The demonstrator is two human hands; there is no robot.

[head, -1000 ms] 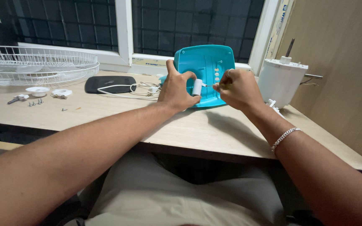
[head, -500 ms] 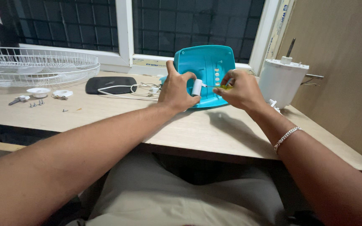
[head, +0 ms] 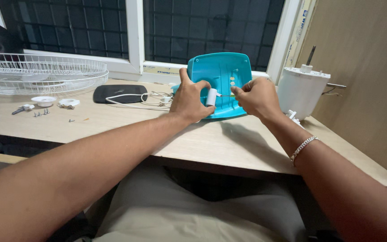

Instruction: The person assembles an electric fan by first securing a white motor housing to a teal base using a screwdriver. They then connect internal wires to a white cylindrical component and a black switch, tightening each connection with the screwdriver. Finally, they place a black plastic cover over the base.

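A teal plastic fan cover stands tilted up on the wooden table, by the window. My left hand grips a small white cylinder in front of the cover, thumb raised against the cover's left edge. My right hand is closed around a thin screwdriver with a yellow-green handle; its metal tip points left and touches the end of the white cylinder. A silver bracelet sits on my right wrist.
A white fan motor housing with an upright shaft stands at the right by the wall. A white wire fan guard lies at the far left. A black pad, a white cord, white caps and loose screws lie between.
My right hand has shifted slightly and re-gripped the screwdriver, with its tip still at the cylinder. The view has tilted a little, so everything sits lower in frame. My left hand holds steady.
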